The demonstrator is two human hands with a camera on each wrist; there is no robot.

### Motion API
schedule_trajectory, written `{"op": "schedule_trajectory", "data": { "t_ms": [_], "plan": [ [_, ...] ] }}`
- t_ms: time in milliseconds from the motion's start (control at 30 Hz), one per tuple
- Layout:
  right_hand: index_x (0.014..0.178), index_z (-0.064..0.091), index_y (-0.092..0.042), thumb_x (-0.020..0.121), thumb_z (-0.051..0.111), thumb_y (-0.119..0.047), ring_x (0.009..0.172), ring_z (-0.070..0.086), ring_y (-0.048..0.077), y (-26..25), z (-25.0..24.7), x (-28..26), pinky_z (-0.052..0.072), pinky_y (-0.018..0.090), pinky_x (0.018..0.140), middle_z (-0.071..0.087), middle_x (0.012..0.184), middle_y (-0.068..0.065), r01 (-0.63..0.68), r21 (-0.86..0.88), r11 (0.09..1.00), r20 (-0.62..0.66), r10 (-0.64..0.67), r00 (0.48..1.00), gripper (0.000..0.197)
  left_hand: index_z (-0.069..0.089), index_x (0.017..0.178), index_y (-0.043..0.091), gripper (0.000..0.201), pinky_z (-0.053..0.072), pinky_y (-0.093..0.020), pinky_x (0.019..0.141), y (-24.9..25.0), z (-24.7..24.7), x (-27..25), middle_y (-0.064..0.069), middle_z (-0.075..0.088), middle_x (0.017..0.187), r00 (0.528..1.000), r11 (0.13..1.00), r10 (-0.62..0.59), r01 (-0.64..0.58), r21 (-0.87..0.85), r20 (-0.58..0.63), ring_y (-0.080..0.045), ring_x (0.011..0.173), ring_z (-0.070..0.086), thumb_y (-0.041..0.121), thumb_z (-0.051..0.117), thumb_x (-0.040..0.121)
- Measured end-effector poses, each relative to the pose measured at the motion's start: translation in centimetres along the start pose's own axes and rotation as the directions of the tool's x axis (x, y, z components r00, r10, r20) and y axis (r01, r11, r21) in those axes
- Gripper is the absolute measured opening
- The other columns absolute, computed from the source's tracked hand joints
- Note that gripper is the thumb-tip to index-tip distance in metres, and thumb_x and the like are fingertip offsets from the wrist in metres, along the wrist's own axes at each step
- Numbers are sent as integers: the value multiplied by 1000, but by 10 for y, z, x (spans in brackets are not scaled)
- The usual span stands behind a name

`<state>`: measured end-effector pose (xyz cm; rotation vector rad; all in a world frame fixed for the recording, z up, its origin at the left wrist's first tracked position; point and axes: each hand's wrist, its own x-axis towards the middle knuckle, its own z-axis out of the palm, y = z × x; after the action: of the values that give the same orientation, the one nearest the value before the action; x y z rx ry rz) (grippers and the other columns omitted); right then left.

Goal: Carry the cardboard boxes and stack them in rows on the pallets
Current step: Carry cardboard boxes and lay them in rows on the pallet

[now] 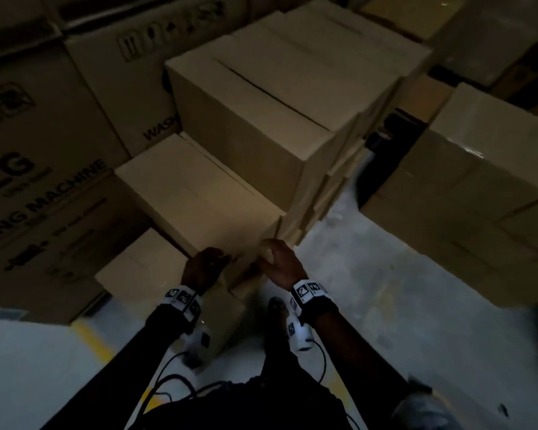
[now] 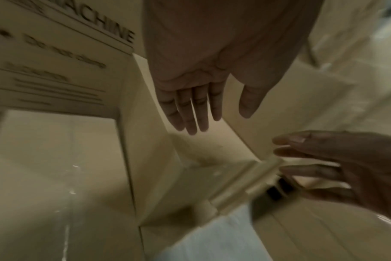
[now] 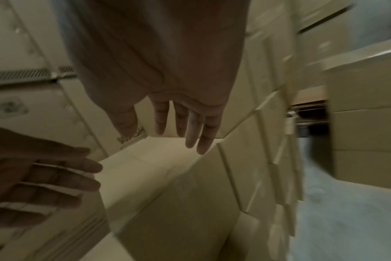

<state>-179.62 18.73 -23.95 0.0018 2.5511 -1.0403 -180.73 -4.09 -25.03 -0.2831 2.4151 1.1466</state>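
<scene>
Fingers (image 2: pixel 191 113) spread, stepped cardboard boxes (image 1: pixel 199 193), washing-machine cartons (image 1: pixel 44 187) behind

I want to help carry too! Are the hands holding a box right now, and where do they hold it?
No, nothing is held. The left hand and right hand hang open, fingers straight, just above the near corner of the middle box.

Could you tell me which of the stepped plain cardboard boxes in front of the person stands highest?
The far box, top step of the stack. The middle box sits lower, and the lowest box lies nearest the open hands.
</scene>
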Motion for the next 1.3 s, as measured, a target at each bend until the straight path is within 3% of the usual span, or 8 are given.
{"op": "schedule_trajectory", "data": {
  "t_ms": [267,433,667,833,967,1067,1200,1300],
  "plan": [
    [163,18,-21,104,51,-48,155,18,29,12,-45,109,19,47,124,15,170,5,47,-187,981,250,1,968,72,58,136,14,51,44,-26,89,33,10,31,-4,66,123,935,942,-297,253,-221,-194,-20,104,62,40,71,94],
    [165,10,-23,105,46,-50,158,-3,25,28,-57,144,16,44,125,-6,172,3,24,-355,934,277,80,957,75,46,147,15,69,50,-38,102,34,30,41,-11,65,131,881,903,-418,377,-206,-221,-31,119,64,45,74,91],
    [162,19,-25,98,59,-50,158,3,28,42,-51,153,24,42,124,-8,171,8,44,-380,924,367,107,924,79,15,160,29,113,44,-42,112,23,60,58,-15,34,160,793,700,-608,513,-497,-36,-38,138,46,68,78,75],
    [160,24,-32,90,66,-61,157,9,30,47,-45,157,28,43,123,-14,171,4,27,-322,946,415,115,902,87,10,160,36,109,40,-40,114,21,80,61,-11,31,163,787,694,-610,472,-544,-96,-37,143,42,67,75,79],
    [145,47,-33,75,61,-80,150,28,29,44,-43,158,32,48,120,22,166,5,31,-302,953,378,90,921,85,14,160,38,116,39,-41,116,16,86,60,-9,34,162,795,688,-589,400,-606,-144,-34,142,43,74,76,68],
    [121,72,-23,80,62,-73,121,61,34,42,-47,167,46,54,105,68,126,8,181,-211,961,366,-94,926,66,19,154,46,127,46,-46,112,11,82,60,-7,40,158,767,609,-632,401,-685,-113,-33,135,50,92,72,47],
    [128,69,-9,85,62,-72,126,60,30,28,-65,171,44,37,108,67,132,14,50,-80,996,425,-11,905,77,23,154,51,125,38,-45,118,23,68,51,-1,40,160,757,560,-651,424,-712,-62,-31,139,48,101,62,47],
    [124,72,-22,85,58,-77,124,59,25,23,-60,163,40,35,112,69,128,4,13,-101,995,471,37,881,69,20,159,47,132,32,-45,121,27,58,35,-2,36,163,782,628,-621,460,-628,-49,-33,143,44,108,47,45]
  ]
}}
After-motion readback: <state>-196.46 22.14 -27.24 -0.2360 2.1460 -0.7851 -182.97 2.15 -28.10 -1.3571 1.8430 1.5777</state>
